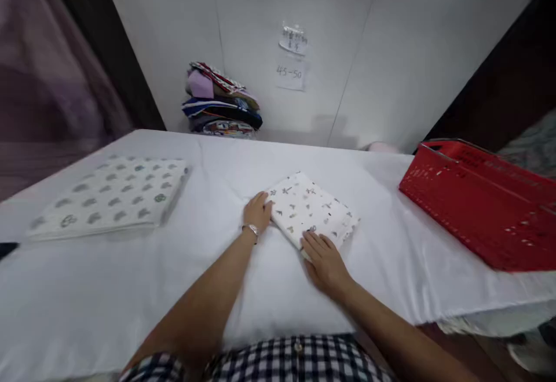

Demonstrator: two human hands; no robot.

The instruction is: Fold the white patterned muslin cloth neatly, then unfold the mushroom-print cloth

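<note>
A folded white cloth with small printed figures lies in the middle of the white-covered table. My left hand, with a bracelet at the wrist, rests against the cloth's left edge, fingers curled at the fold. My right hand lies flat on the cloth's near corner, fingers stretched out and together. Neither hand lifts the cloth off the table.
Another folded white cloth with grey-green dots lies at the left. A red plastic basket stands tilted at the right edge. A pile of folded colourful fabrics sits against the back wall, beside a paper label.
</note>
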